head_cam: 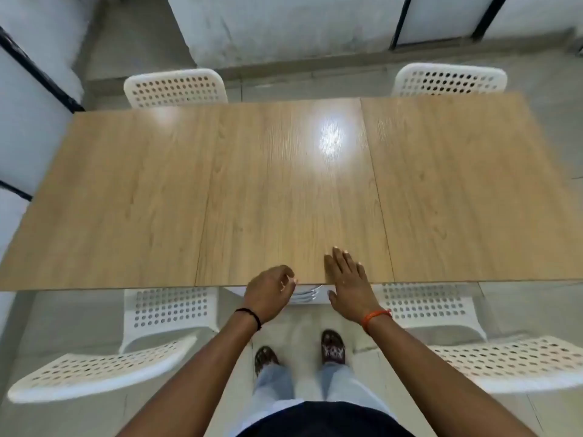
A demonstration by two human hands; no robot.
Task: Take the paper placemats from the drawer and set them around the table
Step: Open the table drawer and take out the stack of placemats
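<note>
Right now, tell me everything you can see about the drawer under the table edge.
Only a sliver of the drawer shows, poking out just below the near edge of the wooden table, between the two hands. It looks white, and pale layered edges inside look like sheets, though that is too blurred to confirm. The left hand curls at its left side, seemingly gripping it; the right hand lies flat on the tabletop right above it. It seems barely open.

Both bare arms reach forward and down. The left hand (pixel 268 293), a thin black band on its wrist, has its fingers curled downward; what they hold cannot be made out. The right hand (pixel 349 283), an orange thread on its wrist, lies flat with straight fingers pressing down.
</note>
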